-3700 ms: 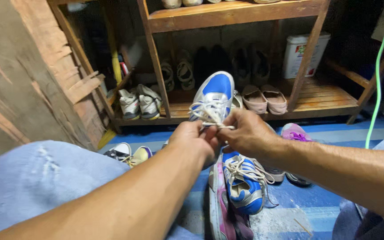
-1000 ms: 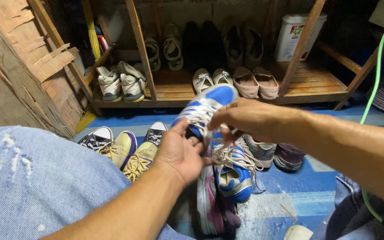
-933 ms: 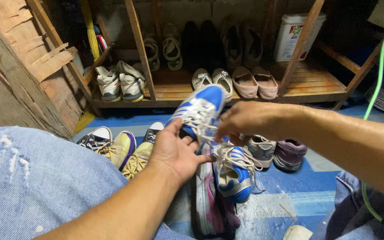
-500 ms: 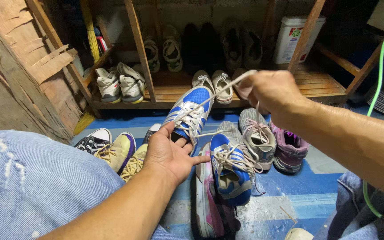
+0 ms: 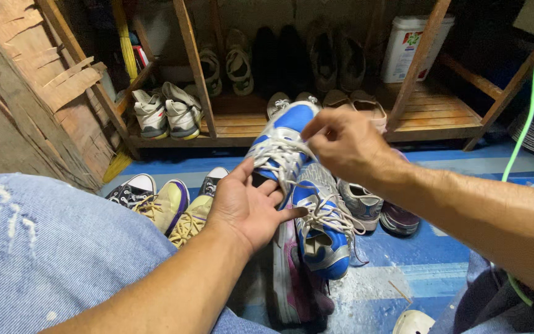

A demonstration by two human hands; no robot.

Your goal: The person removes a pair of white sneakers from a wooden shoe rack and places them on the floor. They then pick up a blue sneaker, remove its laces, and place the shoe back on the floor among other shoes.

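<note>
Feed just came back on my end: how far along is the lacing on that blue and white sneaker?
Looks done: white laces criss-cross most of the held sneaker. In hand: the left hand cradles it from below while the right hand pinches lace near the toe end. Left: no bow visible; its mate lies on the floor with loose laces.

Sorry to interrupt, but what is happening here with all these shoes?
A seated person holds a blue and silver sneaker up in the left hand, while the right hand works at its white laces. Its matching sneaker lies on the floor below among other shoes, before a wooden shoe rack.
</note>
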